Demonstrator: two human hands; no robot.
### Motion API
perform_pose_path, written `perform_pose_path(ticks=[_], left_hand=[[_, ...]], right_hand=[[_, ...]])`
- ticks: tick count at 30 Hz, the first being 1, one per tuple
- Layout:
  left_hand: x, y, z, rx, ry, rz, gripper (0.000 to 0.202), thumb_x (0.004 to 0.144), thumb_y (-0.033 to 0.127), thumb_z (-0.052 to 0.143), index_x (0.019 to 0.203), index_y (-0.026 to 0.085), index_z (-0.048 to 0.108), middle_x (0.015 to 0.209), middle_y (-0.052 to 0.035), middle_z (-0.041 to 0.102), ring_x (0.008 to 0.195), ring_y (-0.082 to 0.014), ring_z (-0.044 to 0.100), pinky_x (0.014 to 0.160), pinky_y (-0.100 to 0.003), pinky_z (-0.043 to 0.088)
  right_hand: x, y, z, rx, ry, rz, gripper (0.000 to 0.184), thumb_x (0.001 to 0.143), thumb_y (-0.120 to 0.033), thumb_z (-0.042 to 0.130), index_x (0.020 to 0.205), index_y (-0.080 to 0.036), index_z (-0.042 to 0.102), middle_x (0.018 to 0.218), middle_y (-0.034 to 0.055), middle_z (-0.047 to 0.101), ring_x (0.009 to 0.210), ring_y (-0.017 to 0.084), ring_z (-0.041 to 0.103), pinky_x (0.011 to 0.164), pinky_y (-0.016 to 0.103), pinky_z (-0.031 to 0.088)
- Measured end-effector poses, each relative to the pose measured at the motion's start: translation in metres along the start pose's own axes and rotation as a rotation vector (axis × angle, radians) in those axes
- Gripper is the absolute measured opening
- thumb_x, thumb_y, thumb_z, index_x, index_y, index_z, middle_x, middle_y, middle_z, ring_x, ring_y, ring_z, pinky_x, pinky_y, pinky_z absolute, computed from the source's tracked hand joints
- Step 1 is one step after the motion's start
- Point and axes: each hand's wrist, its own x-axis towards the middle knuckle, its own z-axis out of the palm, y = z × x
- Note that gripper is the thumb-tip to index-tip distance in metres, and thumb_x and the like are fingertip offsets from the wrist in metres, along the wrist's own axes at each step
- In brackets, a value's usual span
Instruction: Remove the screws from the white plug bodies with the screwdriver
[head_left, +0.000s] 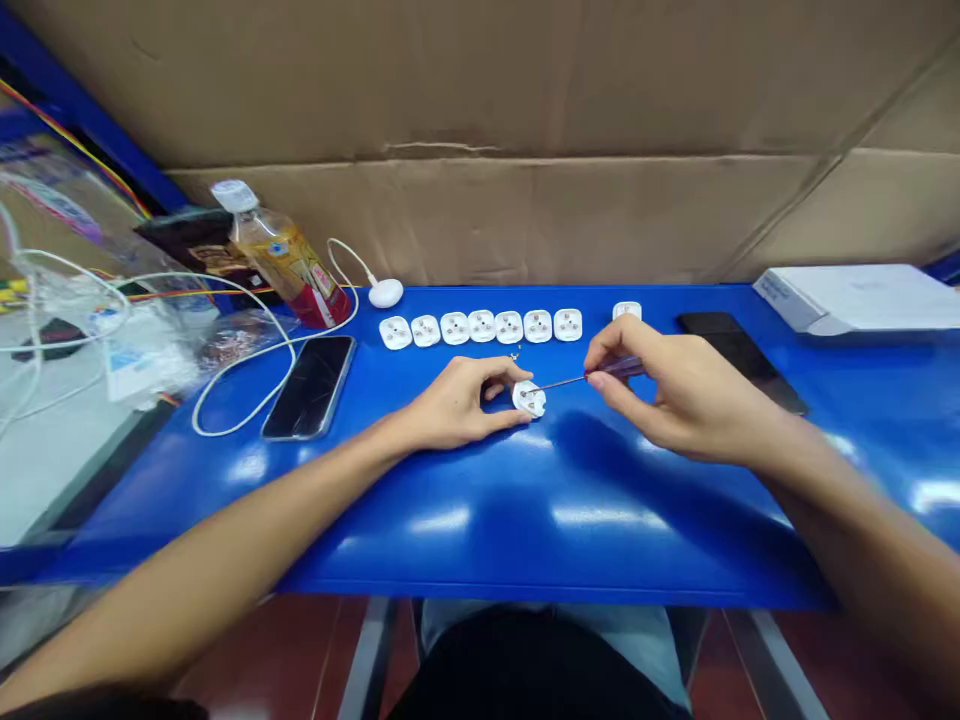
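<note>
1. L hand (pixel 469 405): fingers nearly closed, thumb + index pinching small white part (pixel 531 402) by its edges. Part is mid-desk, metal bits facing up; can't tell if it touches the desk (pixel 450 540).
2. R hand (pixel 667 390): fingers closed on screwdriver (pixel 562 383) handle, shaft pointing L, tip at the white part's face.
3. Row of 7 white squarish pcs (pixel 481 326) behind L hand, approx. side by side; tiny loose bits (pixel 515 355) just in front of row.
4. One more white pc (pixel 627 310) behind R hand, partly hidden.
5. L side: phone (pixel 310 388), bottle (pixel 289 262) tilted, white cable (pixel 217 400).
6. R side: dark flat slab (pixel 742 355) nr white box (pixel 862 295).
</note>
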Motion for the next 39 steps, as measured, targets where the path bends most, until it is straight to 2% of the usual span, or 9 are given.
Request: perform_pose_path(ticks=[4, 8, 13, 17, 19, 21, 26, 33, 39], left_hand=[[0.0, -0.002, 0.003, -0.006, 0.013, 0.003, 0.043, 0.086, 0.042, 0.08, 0.12, 0.017, 0.073, 0.076, 0.0028, 0.06, 0.067, -0.0124, 0.048, 0.065, -0.026, 0.038], [0.0, -0.002, 0.004, -0.016, 0.03, 0.003, 0.042, 0.086, 0.043, 0.081, 0.118, 0.017, 0.074, 0.073, 0.0034, 0.056, 0.065, -0.0121, 0.047, 0.064, -0.026, 0.038], [0.0, 0.002, -0.002, 0.06, 0.011, 0.033, 0.038, 0.086, 0.039, 0.08, 0.116, 0.017, 0.073, 0.076, 0.0021, 0.062, 0.065, -0.0122, 0.05, 0.063, -0.025, 0.04], [0.001, -0.002, -0.014, 0.169, -0.001, 0.11, 0.034, 0.085, 0.033, 0.078, 0.114, 0.017, 0.072, 0.087, -0.001, 0.07, 0.074, -0.0143, 0.06, 0.07, -0.026, 0.047], [0.001, -0.005, -0.02, 0.196, 0.008, 0.129, 0.033, 0.085, 0.033, 0.077, 0.114, 0.017, 0.072, 0.093, -0.0026, 0.073, 0.079, -0.0158, 0.064, 0.074, -0.027, 0.05], [0.002, -0.008, -0.024, 0.22, 0.013, 0.139, 0.034, 0.084, 0.033, 0.078, 0.115, 0.018, 0.073, 0.097, -0.0036, 0.075, 0.082, -0.0171, 0.066, 0.077, -0.028, 0.051], [0.003, -0.009, -0.027, 0.263, 0.002, 0.154, 0.034, 0.085, 0.032, 0.076, 0.116, 0.02, 0.073, 0.1, -0.0047, 0.073, 0.084, -0.0184, 0.065, 0.079, -0.03, 0.051], [0.003, -0.008, -0.025, 0.255, 0.053, 0.119, 0.046, 0.085, 0.041, 0.078, 0.125, 0.02, 0.071, 0.099, -0.0055, 0.07, 0.087, -0.0203, 0.064, 0.084, -0.034, 0.05], [0.006, -0.014, -0.022, 0.156, 0.161, 0.024, 0.033, 0.095, 0.042, 0.068, 0.116, 0.018, 0.074, 0.096, -0.0059, 0.073, 0.083, -0.0194, 0.067, 0.081, -0.033, 0.051]], right_hand=[[0.002, -0.002, -0.007, -0.014, -0.091, 0.009, 0.011, 0.101, -0.03, 0.053, 0.103, -0.022, 0.06, 0.089, 0.0039, 0.075, 0.072, 0.021, 0.071, 0.061, 0.029, 0.045], [0.008, -0.011, -0.005, -0.036, -0.071, 0.077, 0.016, 0.102, -0.034, 0.053, 0.095, -0.023, 0.063, 0.071, -0.0002, 0.071, 0.057, 0.018, 0.063, 0.056, 0.03, 0.039], [0.008, -0.015, 0.003, 0.06, 0.078, 0.172, 0.015, 0.102, -0.033, 0.053, 0.091, -0.024, 0.059, 0.062, -0.0035, 0.064, 0.049, 0.015, 0.056, 0.054, 0.029, 0.039], [0.004, 0.002, 0.014, 0.208, 0.282, 0.242, 0.015, 0.101, -0.037, 0.057, 0.094, -0.024, 0.059, 0.074, 0.0, 0.069, 0.056, 0.016, 0.061, 0.055, 0.029, 0.045], [0.004, 0.014, 0.022, 0.212, 0.382, 0.248, 0.015, 0.1, -0.039, 0.059, 0.097, -0.025, 0.058, 0.086, 0.0031, 0.072, 0.064, 0.017, 0.065, 0.061, 0.031, 0.05], [0.005, 0.024, 0.033, 0.203, 0.352, 0.223, 0.014, 0.099, -0.039, 0.061, 0.098, -0.025, 0.058, 0.094, 0.0047, 0.073, 0.07, 0.019, 0.068, 0.065, 0.032, 0.053], [0.007, 0.035, 0.049, 0.264, 0.213, 0.261, 0.011, 0.1, -0.035, 0.058, 0.098, -0.024, 0.056, 0.09, 0.0045, 0.072, 0.075, 0.021, 0.069, 0.069, 0.034, 0.054], [0.008, 0.035, 0.049, 0.223, 0.188, 0.195, 0.006, 0.1, -0.03, 0.056, 0.098, -0.024, 0.055, 0.092, 0.0044, 0.071, 0.079, 0.021, 0.068, 0.073, 0.033, 0.054], [0.009, 0.035, 0.05, 0.197, 0.163, 0.164, 0.006, 0.102, -0.03, 0.053, 0.099, -0.024, 0.055, 0.093, 0.0043, 0.071, 0.081, 0.021, 0.069, 0.075, 0.033, 0.053]])
